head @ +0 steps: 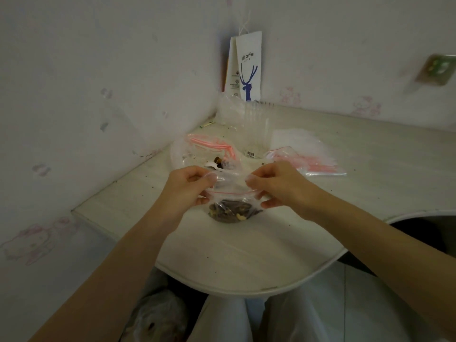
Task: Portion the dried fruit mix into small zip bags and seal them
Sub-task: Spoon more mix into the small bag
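Over the rounded edge of a pale, crumb-speckled table, a person's two hands, set apart, each pinch one top corner of a small clear zip bag with a red zip line; the left hand holds the left corner and the right hand the right. A dark dried fruit mix with pale nut pieces fills the bag's bottom, which sits on or just above the table; which cannot be told. Nor is it clear whether the red line is pressed shut along its whole length. If it is not, a tilt or a lost pinch on the slick film could spill the portion, and a crumb caught in the track, or trapped air, could leave the seal gaping. Just behind, a larger clear bag with a pink striped zip holds a little leftover fruit beside a white plastic spoon. A clear ribbed plastic cup stands near enough to be knocked by a hasty reach. To its right lies a loose stack of empty zip bags, which could slide. A white paper coffee bag printed with a blue deer stands in the far corner.
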